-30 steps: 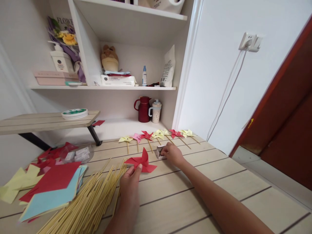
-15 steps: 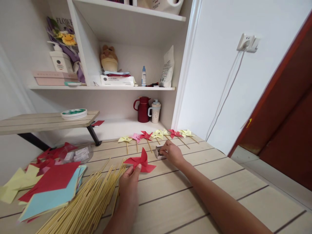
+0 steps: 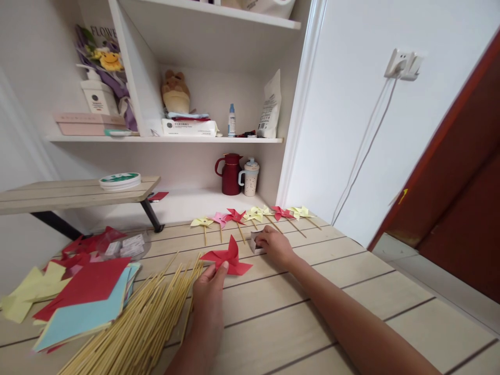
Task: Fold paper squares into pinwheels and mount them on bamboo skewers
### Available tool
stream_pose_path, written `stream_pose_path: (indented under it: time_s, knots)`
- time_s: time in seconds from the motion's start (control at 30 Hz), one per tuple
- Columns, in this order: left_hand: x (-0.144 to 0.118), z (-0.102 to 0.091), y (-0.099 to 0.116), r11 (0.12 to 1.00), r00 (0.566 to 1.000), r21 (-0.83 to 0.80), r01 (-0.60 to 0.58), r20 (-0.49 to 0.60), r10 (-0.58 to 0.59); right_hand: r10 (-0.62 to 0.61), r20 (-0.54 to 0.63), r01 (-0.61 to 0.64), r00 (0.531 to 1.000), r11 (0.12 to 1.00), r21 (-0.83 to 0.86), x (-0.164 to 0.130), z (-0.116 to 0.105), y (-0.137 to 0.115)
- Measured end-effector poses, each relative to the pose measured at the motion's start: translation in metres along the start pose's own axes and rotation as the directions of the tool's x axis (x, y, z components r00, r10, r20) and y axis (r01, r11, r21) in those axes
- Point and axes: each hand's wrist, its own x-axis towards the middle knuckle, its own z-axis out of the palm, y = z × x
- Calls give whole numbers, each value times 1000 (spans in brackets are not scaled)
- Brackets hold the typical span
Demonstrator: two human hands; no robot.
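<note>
Both arms are bare, with no sleeves showing, and the left hand (image 3: 209,291) and right hand (image 3: 275,245) wear no gloves, rings or watch.

Red paper pinwheel (image 3: 227,258), small box (image 3: 255,242)

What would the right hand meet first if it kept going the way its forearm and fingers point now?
The right hand points up-left across the table and already rests on a small box. Straight past that, probably the stick of the red-pink pinwheel in the row, though depth is hard to judge.
</note>
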Motion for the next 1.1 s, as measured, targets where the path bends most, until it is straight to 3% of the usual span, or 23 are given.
stream_pose_path:
  time_s: [0.3, 0.5, 0.67, 1.1]
  knots:
    - [-5, 2, 7, 998, 997, 48, 39, -74, -35, 95, -65, -85, 993, 985, 147, 2, -3, 12]
    - [-5, 2, 5, 999, 999, 53, 12, -32, -10, 50, -68, -50, 996, 999, -1, -1, -10, 7]
    - [-3, 1, 5, 999, 999, 36, 19, -34, -18, -41, 2, 40, 999, 988, -150, -3, -14, -3]
    - [-3, 1, 2, 999, 1000, 32, 6, -15, -6, 73, 11, -68, 997, 965, -255, -3, -15, -3]
